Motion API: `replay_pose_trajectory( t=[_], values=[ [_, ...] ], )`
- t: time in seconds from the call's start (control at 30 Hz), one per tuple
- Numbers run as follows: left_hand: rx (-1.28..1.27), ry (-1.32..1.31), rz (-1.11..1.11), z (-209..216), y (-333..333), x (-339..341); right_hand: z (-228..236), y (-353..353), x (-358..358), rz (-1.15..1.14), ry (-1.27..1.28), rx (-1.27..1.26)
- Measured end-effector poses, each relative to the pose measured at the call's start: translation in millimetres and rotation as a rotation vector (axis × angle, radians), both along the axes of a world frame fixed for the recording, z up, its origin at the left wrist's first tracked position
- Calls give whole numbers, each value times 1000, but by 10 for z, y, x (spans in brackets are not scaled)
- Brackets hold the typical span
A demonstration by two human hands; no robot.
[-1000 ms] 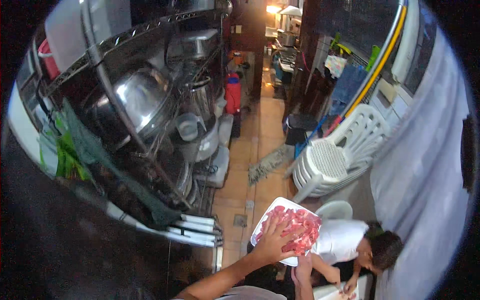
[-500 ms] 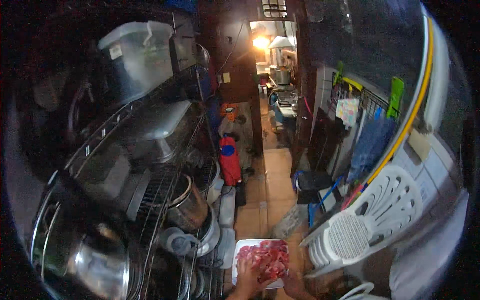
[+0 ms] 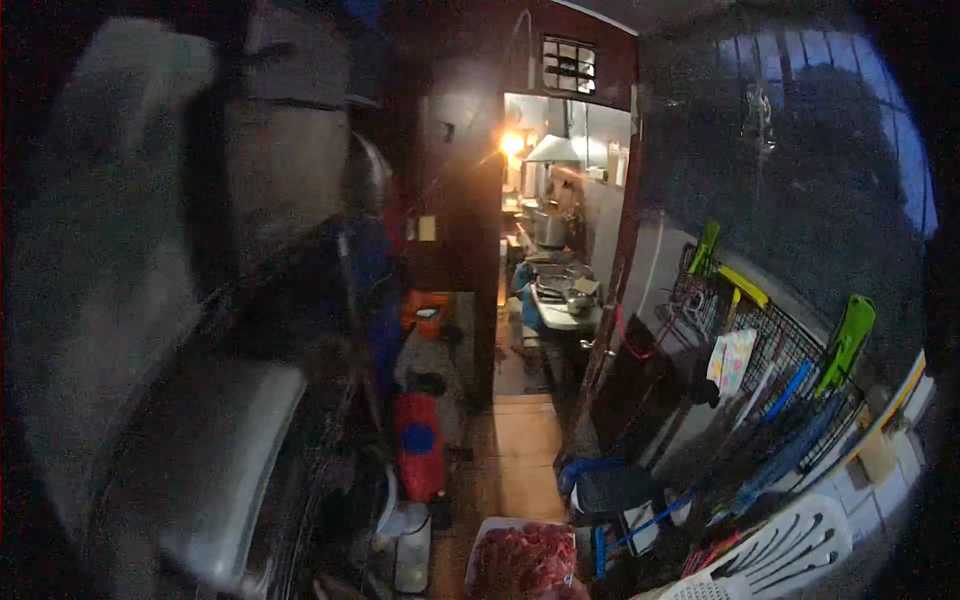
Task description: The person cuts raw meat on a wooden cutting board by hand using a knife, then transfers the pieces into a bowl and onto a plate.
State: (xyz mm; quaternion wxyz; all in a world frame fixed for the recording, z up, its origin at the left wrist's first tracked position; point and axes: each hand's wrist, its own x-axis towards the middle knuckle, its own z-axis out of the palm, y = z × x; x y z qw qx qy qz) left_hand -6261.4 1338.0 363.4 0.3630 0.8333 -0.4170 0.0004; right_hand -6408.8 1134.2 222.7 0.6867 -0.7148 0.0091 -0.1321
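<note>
A white tray (image 3: 474, 562) heaped with pieces of raw red meat (image 3: 525, 558) shows at the bottom middle of the picture, cut off by the lower edge. The tray appears held up above the tiled floor, in front of me. Neither of my hands can be made out now; they lie below the picture's edge or are lost in blur, so what they touch is hidden.
Ahead, a doorway (image 3: 565, 110) opens onto a lit kitchen. A dark shelf rack (image 3: 270, 460) and a red container (image 3: 420, 450) stand left. On the right are a black-topped stool (image 3: 615, 492), a wire rack (image 3: 800, 370) of hanging things, and white plastic chairs (image 3: 790, 545).
My view has tilted up and moved nearer to the doorway. The meat tray sits lower in the picture, and my hands, seen at it before, have dropped out of sight.
</note>
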Motion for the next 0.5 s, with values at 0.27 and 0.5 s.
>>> replay_pose_trajectory(
  t=[0.27, 0.5],
  values=[
    [66, -17, -235, -668, -3199, 4864, -57, -2721, 4618, -346, 241, 329],
    [164, 19, -195, -1210, -6014, 8650, -435, -5828, 8595, -287, 291, 472]
  ],
)
